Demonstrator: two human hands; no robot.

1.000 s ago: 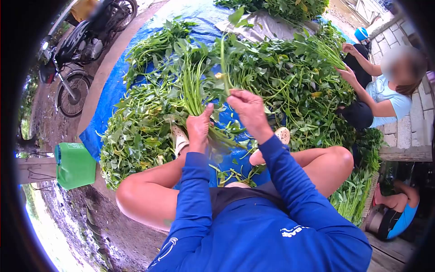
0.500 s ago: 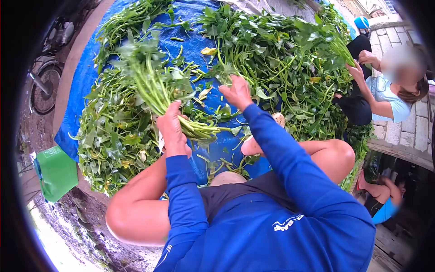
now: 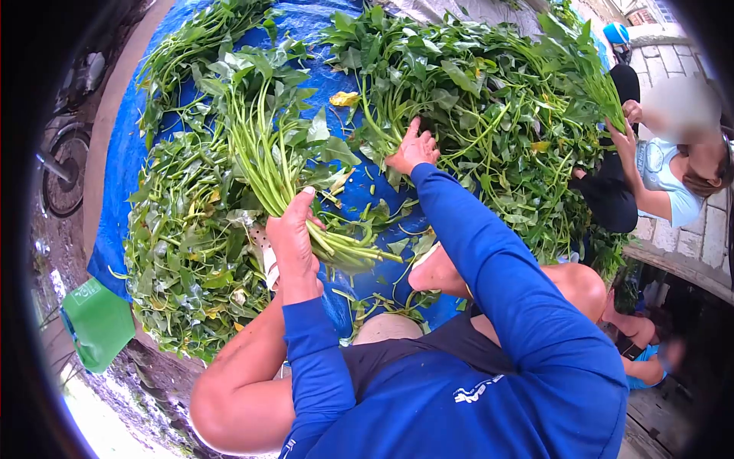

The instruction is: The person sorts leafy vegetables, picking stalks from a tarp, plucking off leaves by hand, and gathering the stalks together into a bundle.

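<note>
Gathering looks like the step here: above the middle of the blue tarp (image 3: 118, 191), the left hand (image 3: 290, 237) wraps its fingers round a bunch of stems (image 3: 256, 164), while the right hand (image 3: 415, 149) is at the heap of greens (image 3: 466, 84) on the tarp's right side, fingers parted, though whether they pinch anything I can't tell. That reach seems to call for a clean hold on loose stalks. The bunch is bright green, long-stemmed, leaves toward the tarp's far edge.

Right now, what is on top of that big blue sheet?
On the blue sheet lie heaps of leafy greens and a yellow leaf. The right hand is at one heap's edge. Heaps cover much of it, so what's underneath them cannot be seen.
</note>
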